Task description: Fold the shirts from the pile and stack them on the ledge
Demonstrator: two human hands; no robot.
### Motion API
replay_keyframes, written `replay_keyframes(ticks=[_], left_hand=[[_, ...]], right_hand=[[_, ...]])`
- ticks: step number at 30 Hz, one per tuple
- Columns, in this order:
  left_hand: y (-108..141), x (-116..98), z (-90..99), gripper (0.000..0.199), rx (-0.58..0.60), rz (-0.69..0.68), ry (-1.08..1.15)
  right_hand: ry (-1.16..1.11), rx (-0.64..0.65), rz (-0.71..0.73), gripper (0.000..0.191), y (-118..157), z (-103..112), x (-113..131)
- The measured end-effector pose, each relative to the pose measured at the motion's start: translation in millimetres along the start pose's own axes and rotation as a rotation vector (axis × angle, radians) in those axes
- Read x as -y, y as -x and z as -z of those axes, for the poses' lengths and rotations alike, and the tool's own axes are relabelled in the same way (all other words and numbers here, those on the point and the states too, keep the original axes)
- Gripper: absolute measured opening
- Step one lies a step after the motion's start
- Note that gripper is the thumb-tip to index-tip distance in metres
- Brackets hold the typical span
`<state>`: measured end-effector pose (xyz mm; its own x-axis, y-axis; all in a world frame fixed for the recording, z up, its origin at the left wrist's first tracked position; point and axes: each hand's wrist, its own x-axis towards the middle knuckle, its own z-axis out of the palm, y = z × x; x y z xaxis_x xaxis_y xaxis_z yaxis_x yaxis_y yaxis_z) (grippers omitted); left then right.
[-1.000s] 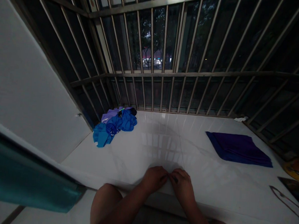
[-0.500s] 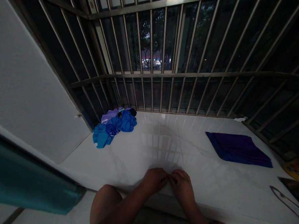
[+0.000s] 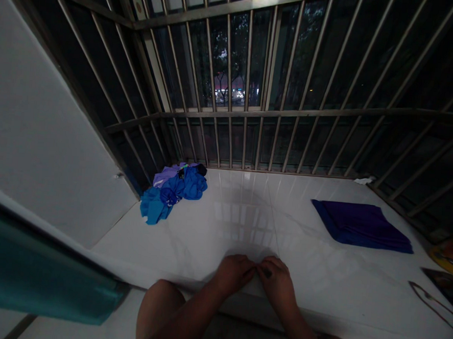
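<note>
Left hand point(image 3: 235, 275), right hand point(image 3: 277, 282): curled, fingertips meeting, grip unclear | crumpled clothes point(image 3: 189, 182) ahead-left, folded cloth point(image 3: 365, 224) ahead-right of hands | light, level touch advisable

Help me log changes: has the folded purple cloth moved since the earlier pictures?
No. The folded purple cloth keeps the same place on the white ledge, judged against the metal bars behind it.
</note>
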<state>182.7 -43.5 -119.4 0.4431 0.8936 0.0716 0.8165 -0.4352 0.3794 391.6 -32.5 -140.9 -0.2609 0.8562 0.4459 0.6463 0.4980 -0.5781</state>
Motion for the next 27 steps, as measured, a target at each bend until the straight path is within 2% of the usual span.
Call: replay_keyframes(ticks=[13,27], left_hand=[[-0.6,-0.1,-2.0,0.023,-0.016,0.022,-0.005],[-3.1,-5.1,6.7,0.016,0.045,0.084,0.027]], right_hand=[[0.021,-0.014,0.023,0.019,0.5,-2.2,-1.1],[0.082,0.012,0.077,0.017,1.7,-2.5,2.0]])
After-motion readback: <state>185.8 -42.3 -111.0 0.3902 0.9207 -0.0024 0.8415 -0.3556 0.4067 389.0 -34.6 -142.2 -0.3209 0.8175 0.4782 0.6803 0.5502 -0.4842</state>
